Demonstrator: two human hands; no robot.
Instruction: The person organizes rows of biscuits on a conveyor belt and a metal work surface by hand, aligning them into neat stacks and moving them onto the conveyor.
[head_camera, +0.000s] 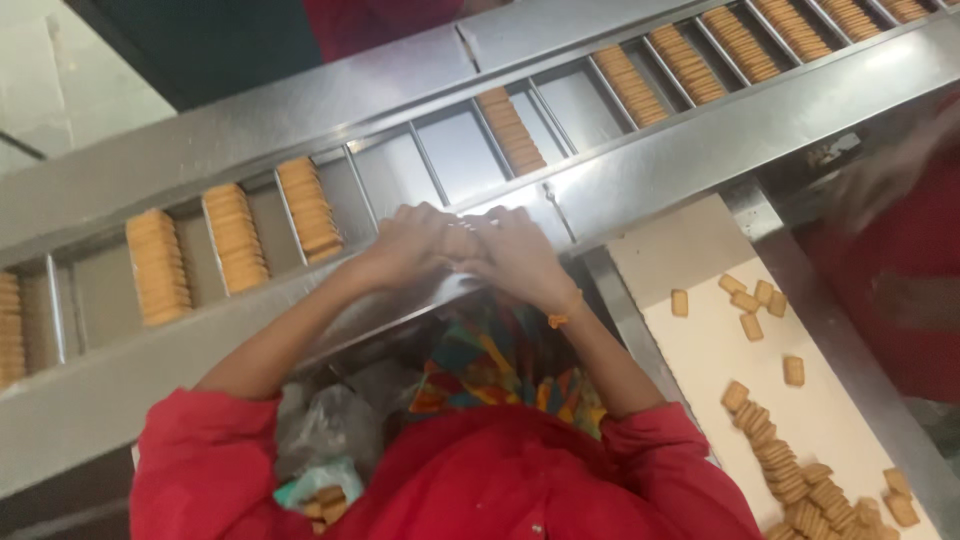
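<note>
My left hand (408, 246) and my right hand (520, 256) meet at the near rail of a long steel conveyor (700, 150). Their fingers curl in toward each other over an empty slot. Blur hides whether anything sits between them. An orange band circles my right wrist. The conveyor's slots carry standing rows of tan biscuits (308, 208), some to the left of my hands and one row (511, 130) just beyond them. Several slots near my hands are bare metal.
To the right, a white belt (700, 330) carries loose biscuits and a shingled line of them (790, 480). A co-worker's blurred hand and red sleeve (890, 190) hang over its far side. A plastic bag with biscuits (322, 490) sits below left, beside colourful cloth (500, 370).
</note>
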